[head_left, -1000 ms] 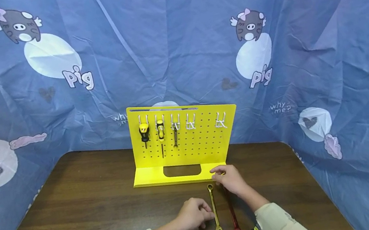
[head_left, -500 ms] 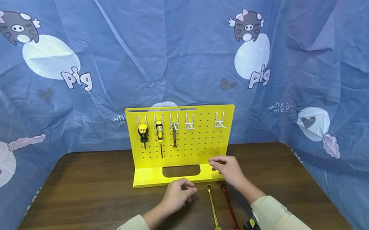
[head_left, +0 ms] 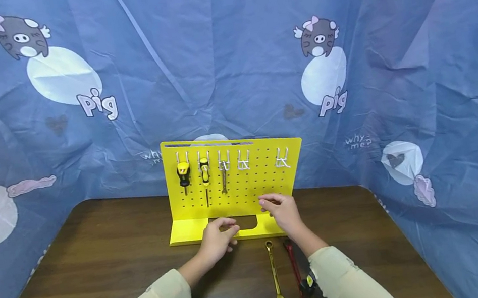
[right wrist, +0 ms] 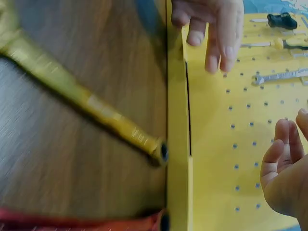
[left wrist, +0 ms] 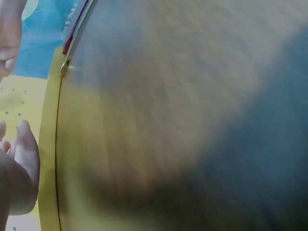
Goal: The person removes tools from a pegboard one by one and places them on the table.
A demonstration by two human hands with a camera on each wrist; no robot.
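The gold wrench (head_left: 275, 274) lies on the table (head_left: 100, 270) on the person's side of the right hand (head_left: 282, 211) and slightly to its left, ring end toward the pegboard (head_left: 237, 185). Just right of it is the red wrench (head_left: 294, 266), partly under the right forearm. The right hand hovers before the pegboard's lower right part, fingers relaxed and slightly bent, holding nothing. The left hand (head_left: 217, 237) is over the front of the base, beside the cutout, its fingers loosely curved with thumb apart, likewise holding nothing. Beyond and above the left hand hang a stubby screwdriver (head_left: 184, 173), a longer screwdriver (head_left: 204, 171) and a small wrench (head_left: 224, 180). Bare hooks (head_left: 244, 163) sit farther right, above the right hand. Behind everything hangs a blue curtain (head_left: 211, 81) printed with pigs.
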